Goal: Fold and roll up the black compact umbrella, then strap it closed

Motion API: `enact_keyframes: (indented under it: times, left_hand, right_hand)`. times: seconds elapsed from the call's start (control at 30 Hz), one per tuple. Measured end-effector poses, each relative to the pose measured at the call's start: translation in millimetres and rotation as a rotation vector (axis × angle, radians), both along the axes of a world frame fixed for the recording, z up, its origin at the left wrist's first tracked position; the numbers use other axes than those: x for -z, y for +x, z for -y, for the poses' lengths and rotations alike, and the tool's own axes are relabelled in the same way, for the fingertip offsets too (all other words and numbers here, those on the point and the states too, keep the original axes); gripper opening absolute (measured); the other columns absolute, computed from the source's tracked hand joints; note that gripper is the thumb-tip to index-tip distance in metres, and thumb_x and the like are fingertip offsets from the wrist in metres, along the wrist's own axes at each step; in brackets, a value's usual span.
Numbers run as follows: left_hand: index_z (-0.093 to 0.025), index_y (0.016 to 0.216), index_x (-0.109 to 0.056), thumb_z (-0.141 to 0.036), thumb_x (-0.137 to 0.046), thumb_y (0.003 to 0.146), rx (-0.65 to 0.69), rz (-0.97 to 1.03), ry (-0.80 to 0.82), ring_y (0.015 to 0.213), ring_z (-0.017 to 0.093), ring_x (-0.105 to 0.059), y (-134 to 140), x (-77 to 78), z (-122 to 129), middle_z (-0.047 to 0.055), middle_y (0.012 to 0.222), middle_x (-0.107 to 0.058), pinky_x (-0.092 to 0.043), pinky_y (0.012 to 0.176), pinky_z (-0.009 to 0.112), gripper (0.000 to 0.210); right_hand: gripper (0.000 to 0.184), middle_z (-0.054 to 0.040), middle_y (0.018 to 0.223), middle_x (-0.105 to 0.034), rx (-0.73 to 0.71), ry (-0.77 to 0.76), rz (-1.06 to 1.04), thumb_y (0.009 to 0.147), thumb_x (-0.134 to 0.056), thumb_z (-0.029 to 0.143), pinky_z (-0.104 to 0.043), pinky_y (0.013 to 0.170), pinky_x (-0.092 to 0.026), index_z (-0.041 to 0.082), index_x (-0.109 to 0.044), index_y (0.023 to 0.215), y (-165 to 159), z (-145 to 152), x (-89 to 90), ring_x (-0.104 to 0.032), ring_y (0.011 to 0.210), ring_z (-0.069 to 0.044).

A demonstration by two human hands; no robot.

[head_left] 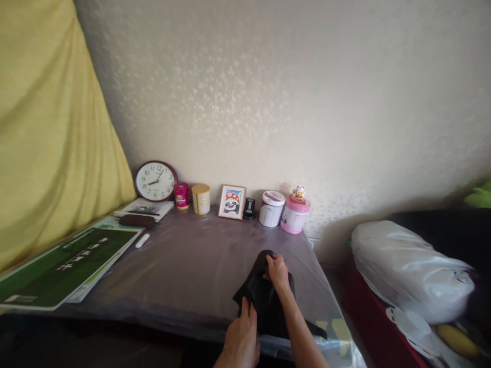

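Note:
A piece of black cloth [264, 302] lies rumpled near the front right of the table, with part of it raised in folds. My right hand [277, 272] pinches the cloth near its far end, fingers closed on it. Lower down, my left hand [242, 332] is at the cloth's near left side, its fingers gripping the edge there; the thumb is mostly hidden. One dark corner of the cloth stretches right, beyond my right forearm. What kind of cloth article it is, I cannot make out.
Along the wall stand a clock [156, 181], a magenta can [181, 196], a yellow tin [201, 199], a panda picture frame [231, 202], a black stapler-like object [249, 208], a white tub [272, 209] and a pink tub [295, 217]. A green board [72, 266] lies left; a white bag [410, 271] sits right.

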State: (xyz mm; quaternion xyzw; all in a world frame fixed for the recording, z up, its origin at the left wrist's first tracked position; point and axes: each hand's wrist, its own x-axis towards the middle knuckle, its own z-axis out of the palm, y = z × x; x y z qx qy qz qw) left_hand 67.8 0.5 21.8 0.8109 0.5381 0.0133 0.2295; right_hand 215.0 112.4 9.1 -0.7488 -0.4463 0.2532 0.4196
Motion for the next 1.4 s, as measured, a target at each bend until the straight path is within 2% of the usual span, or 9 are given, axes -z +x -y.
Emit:
enact_keyframes:
  times: [0.27,0.4,0.47,0.63,0.77,0.9,1.1,1.27,1.4]
  left_hand:
    - [-0.005,0.136,-0.023,-0.013,-0.045,0.076,-0.007,0.024,0.08,0.109,0.024,-0.055,-17.6,10.1,3.5,0.022,0.141,-0.031,-0.047,0.088,0.031,0.064]
    - [-0.011,0.125,-0.044,-0.023,-0.041,0.082,0.01,0.074,0.339,0.115,0.026,-0.05,-22.4,13.6,4.3,0.017,0.13,-0.048,-0.044,0.093,0.038,0.044]
    - [-0.017,0.123,-0.046,-0.025,-0.042,0.082,0.066,0.146,0.438,0.117,0.025,-0.048,-17.1,15.9,2.7,0.012,0.132,-0.047,-0.041,0.097,0.039,0.042]
    - [-0.015,0.139,-0.021,-0.023,-0.051,0.073,0.17,0.159,0.474,0.132,0.031,-0.026,-2.3,43.5,-5.7,0.014,0.146,-0.022,-0.035,0.103,0.042,0.072]
    - [-0.013,0.14,-0.013,-0.01,-0.042,0.075,0.162,0.071,0.524,0.132,0.029,-0.025,0.8,73.8,-10.2,0.015,0.146,-0.022,-0.037,0.103,0.039,0.072]
    - [-0.016,0.14,-0.005,0.001,-0.034,0.075,0.117,0.007,0.587,0.13,0.026,-0.03,4.5,86.6,-12.5,0.012,0.144,-0.028,-0.039,0.102,0.038,0.073]
    - [-0.021,0.139,-0.002,0.004,-0.031,0.078,0.075,-0.031,0.54,0.128,0.027,-0.034,9.7,91.7,-16.5,0.012,0.143,-0.028,-0.041,0.1,0.038,0.072]
    - [-0.023,0.138,-0.004,0.005,-0.03,0.078,0.05,-0.058,0.542,0.127,0.026,-0.036,9.3,90.1,-18.5,0.011,0.143,-0.029,-0.041,0.1,0.037,0.071]
    - [-0.024,0.137,-0.015,0.008,-0.028,0.076,0.005,-0.099,0.502,0.122,0.026,-0.044,11.1,81.2,-19.5,0.01,0.141,-0.034,-0.047,0.093,0.034,0.07]
  right_hand:
    - [0.017,0.0029,0.067,-0.067,-0.15,0.009,0.135,0.085,-0.038,0.03,-0.021,0.053,-0.042,0.019,-0.046,0.096,-7.9,12.2,-10.6,-0.06,0.049,-0.01]
    - [0.011,0.004,0.074,-0.069,-0.221,0.022,0.185,0.085,-0.038,0.029,-0.022,0.058,-0.041,0.022,-0.048,0.086,-10.4,20.3,-13.2,-0.061,0.053,-0.009]
    - [0.013,0.0043,0.076,-0.07,-0.247,0.025,0.213,0.086,-0.038,0.029,-0.022,0.059,-0.041,0.023,-0.049,0.083,-11.7,22.5,-13.9,-0.062,0.054,-0.01]
    - [0.015,0.0024,0.079,-0.07,-0.315,0.106,0.314,0.087,-0.039,0.027,-0.024,0.067,-0.044,0.024,-0.054,0.088,-15.5,34.7,-14.8,-0.064,0.071,-0.014]
    - [0.022,-0.0019,0.087,-0.068,-0.496,0.315,0.393,0.09,-0.039,0.029,-0.026,0.079,-0.046,0.023,-0.06,0.094,-12.6,59.8,-8.7,-0.062,0.086,-0.014]
    - [0.028,-0.0051,0.106,-0.066,-0.637,0.435,0.503,0.091,-0.038,0.028,-0.036,0.097,-0.04,0.023,-0.063,0.103,1.7,69.5,4.6,-0.053,0.111,-0.018]
    - [0.032,-0.0049,0.115,-0.064,-0.571,0.399,0.59,0.091,-0.035,0.027,-0.049,0.106,-0.026,0.023,-0.062,0.109,28.4,19.0,20.8,-0.047,0.12,-0.02]
    - [0.034,-0.008,0.114,-0.064,-0.405,0.293,0.583,0.09,-0.035,0.026,-0.039,0.099,-0.038,0.018,-0.062,0.109,45.3,-18.8,18.7,-0.054,0.111,-0.019]
    - [0.033,-0.0107,0.111,-0.064,-0.214,0.342,0.605,0.089,-0.036,0.026,-0.04,0.096,-0.04,0.016,-0.06,0.108,42.5,-6.2,12.9,-0.057,0.106,-0.021]
